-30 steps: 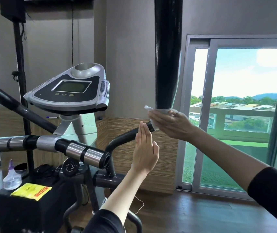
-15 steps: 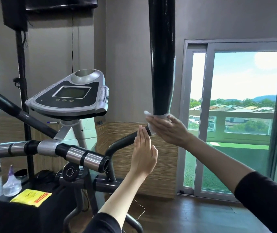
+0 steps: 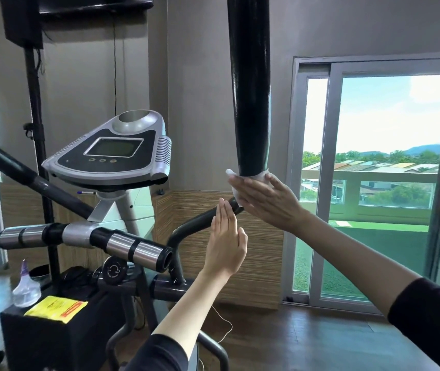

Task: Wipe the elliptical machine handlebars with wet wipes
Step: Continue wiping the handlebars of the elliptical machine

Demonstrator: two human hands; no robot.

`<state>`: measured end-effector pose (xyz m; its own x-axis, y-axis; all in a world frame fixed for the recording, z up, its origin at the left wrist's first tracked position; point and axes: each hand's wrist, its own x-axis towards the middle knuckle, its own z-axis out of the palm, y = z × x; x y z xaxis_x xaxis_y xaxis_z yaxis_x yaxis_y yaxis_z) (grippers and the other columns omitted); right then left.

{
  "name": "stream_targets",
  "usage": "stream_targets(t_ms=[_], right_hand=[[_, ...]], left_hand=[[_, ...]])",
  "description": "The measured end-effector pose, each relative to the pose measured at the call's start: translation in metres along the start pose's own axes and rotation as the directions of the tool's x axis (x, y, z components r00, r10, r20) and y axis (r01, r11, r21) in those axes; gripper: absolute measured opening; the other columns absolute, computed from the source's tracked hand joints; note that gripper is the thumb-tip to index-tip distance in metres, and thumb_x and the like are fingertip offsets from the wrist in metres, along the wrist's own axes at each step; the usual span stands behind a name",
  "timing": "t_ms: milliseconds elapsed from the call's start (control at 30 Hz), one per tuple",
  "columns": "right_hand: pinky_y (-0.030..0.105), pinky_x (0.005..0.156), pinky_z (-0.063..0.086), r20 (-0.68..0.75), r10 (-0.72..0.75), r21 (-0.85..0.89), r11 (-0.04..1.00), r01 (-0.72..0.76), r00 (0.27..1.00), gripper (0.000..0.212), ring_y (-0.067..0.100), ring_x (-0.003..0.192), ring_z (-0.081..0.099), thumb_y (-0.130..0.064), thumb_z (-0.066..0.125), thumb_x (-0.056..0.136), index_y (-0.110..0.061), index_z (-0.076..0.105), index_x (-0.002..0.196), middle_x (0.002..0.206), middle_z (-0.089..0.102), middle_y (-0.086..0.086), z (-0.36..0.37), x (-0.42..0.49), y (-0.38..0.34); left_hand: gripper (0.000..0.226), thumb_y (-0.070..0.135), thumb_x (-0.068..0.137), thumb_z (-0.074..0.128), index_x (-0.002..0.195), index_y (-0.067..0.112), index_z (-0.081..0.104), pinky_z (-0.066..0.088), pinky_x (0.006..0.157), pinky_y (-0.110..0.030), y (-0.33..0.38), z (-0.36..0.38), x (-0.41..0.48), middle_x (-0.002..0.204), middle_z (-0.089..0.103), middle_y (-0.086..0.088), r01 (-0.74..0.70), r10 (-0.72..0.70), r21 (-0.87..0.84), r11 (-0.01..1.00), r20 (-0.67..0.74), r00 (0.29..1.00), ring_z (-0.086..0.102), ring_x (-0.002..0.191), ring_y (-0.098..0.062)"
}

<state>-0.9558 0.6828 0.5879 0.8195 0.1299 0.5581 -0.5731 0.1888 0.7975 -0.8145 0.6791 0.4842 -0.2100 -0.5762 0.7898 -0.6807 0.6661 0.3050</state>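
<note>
- right hand [image 3: 264, 199] at frame centre, fingers straight and spread, palm pressing a white wet wipe [image 3: 261, 175] against the lower end of the thick black handlebar [image 3: 249, 103]
- wipe wraps the bar, edges poking out left and right of the hand
- left hand [image 3: 225, 242] just below, released, flat and upright, fingers together, holding nothing, beside the curved grey tube [image 3: 200, 218]
- console [image 3: 111, 153] centre left, chrome grip bar [image 3: 133, 247] under it
- spray bottle [image 3: 25, 287] and yellow packet [image 3: 57, 307] lower left

Black box [image 3: 39, 344]: spray bottle [image 3: 25, 289], yellow packet [image 3: 57, 307] on top.
</note>
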Motion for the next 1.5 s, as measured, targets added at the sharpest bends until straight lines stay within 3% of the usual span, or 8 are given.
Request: stream_targets(t_ms=[300, 533, 833, 1033, 1100, 1233, 1367, 1500], right_hand=[[0.036, 0.116, 0.007, 0.086, -0.146, -0.005, 0.989, 0.147, 0.986, 0.049, 0.017, 0.145, -0.009, -0.004, 0.018, 0.101, -0.013, 0.016, 0.149, 0.157, -0.010, 0.008, -0.008, -0.008, 0.014], [0.035, 0.118, 0.005, 0.145, -0.208, 0.244, 0.955, 0.169, 0.967, 0.048, 0.016, 0.145, -0.002, -0.001, 0.017, 0.100, -0.007, 0.014, 0.148, 0.158, -0.001, 0.004, -0.021, -0.011, 0.028], [0.038, 0.119, 0.012, 0.214, -0.159, 0.459, 0.887, 0.044, 0.964, 0.051, 0.020, 0.144, 0.017, -0.003, 0.034, 0.096, -0.007, 0.024, 0.146, 0.152, 0.023, 0.005, -0.044, -0.018, 0.025], [0.040, 0.114, 0.028, 0.306, 0.092, 0.581, 0.770, -0.262, 0.948, 0.046, 0.024, 0.138, 0.031, -0.001, 0.052, 0.092, -0.005, 0.042, 0.136, 0.141, 0.047, 0.012, -0.071, -0.026, 0.011], [0.039, 0.115, 0.026, 0.414, 0.238, 0.594, 0.661, -0.459, 0.879, 0.039, 0.024, 0.139, 0.030, -0.007, 0.053, 0.093, -0.004, 0.050, 0.132, 0.139, 0.049, 0.011, -0.078, -0.032, 0.006], [0.037, 0.111, 0.033, 0.639, 0.426, 0.502, 0.399, -0.767, 0.641, 0.038, 0.018, 0.138, 0.032, -0.026, 0.038, 0.099, -0.007, 0.058, 0.126, 0.135, 0.054, 0.004, -0.099, -0.044, -0.001], [0.044, 0.108, 0.037, 0.751, 0.473, 0.384, 0.255, -0.887, 0.461, 0.044, 0.019, 0.135, 0.037, -0.036, 0.032, 0.098, -0.012, 0.062, 0.119, 0.129, 0.058, 0.001, -0.118, -0.062, -0.010], [0.045, 0.112, 0.028, 0.867, 0.435, 0.253, 0.037, -0.967, 0.243, 0.037, 0.020, 0.138, 0.033, -0.037, 0.037, 0.099, -0.020, 0.060, 0.123, 0.131, 0.056, -0.002, -0.139, -0.082, -0.017]], left_hand=[[0.063, 0.027, 0.097, 0.015, 0.150, 0.001, -0.007, -0.010, 0.114, -0.024, 0.006, -0.011, 0.001, 0.159, -0.008, -0.015, 0.022, -0.023, 0.053, 0.998, 0.033, 0.999, -0.016, 0.141, -0.012], [0.062, 0.022, 0.102, 0.024, 0.149, 0.003, -0.011, -0.005, 0.119, -0.028, 0.021, -0.026, 0.005, 0.160, -0.010, -0.012, 0.074, -0.076, 0.026, 0.997, 0.088, 0.993, -0.011, 0.146, -0.015], [0.060, 0.021, 0.102, 0.024, 0.151, 0.005, -0.006, -0.008, 0.117, -0.027, 0.039, -0.042, -0.005, 0.160, -0.010, -0.011, 0.109, -0.112, 0.031, 0.994, 0.143, 0.983, -0.011, 0.147, -0.014], [0.063, 0.021, 0.102, 0.028, 0.152, 0.008, -0.008, -0.004, 0.120, -0.032, 0.052, -0.050, -0.010, 0.160, -0.010, -0.008, 0.141, -0.146, 0.040, 0.989, 0.162, 0.976, -0.012, 0.146, -0.011], [0.063, 0.020, 0.102, 0.027, 0.150, 0.008, -0.012, -0.009, 0.117, -0.028, 0.058, -0.054, -0.015, 0.160, -0.011, -0.007, 0.145, -0.152, 0.052, 0.988, 0.176, 0.973, -0.014, 0.145, -0.009], [0.063, 0.021, 0.102, 0.025, 0.149, 0.010, -0.015, -0.011, 0.117, -0.028, 0.072, -0.057, -0.023, 0.160, -0.013, -0.003, 0.153, -0.159, 0.044, 0.987, 0.221, 0.962, -0.015, 0.144, -0.005], [0.061, 0.020, 0.101, 0.023, 0.151, 0.010, -0.011, -0.010, 0.117, -0.028, 0.088, -0.053, -0.031, 0.161, -0.010, 0.000, 0.174, -0.172, 0.017, 0.985, 0.260, 0.950, -0.014, 0.144, -0.003], [0.059, 0.020, 0.101, 0.024, 0.152, 0.009, -0.005, -0.004, 0.119, -0.030, 0.103, -0.045, -0.041, 0.162, -0.003, -0.002, 0.189, -0.183, 0.008, 0.982, 0.288, 0.940, -0.006, 0.147, -0.008]])
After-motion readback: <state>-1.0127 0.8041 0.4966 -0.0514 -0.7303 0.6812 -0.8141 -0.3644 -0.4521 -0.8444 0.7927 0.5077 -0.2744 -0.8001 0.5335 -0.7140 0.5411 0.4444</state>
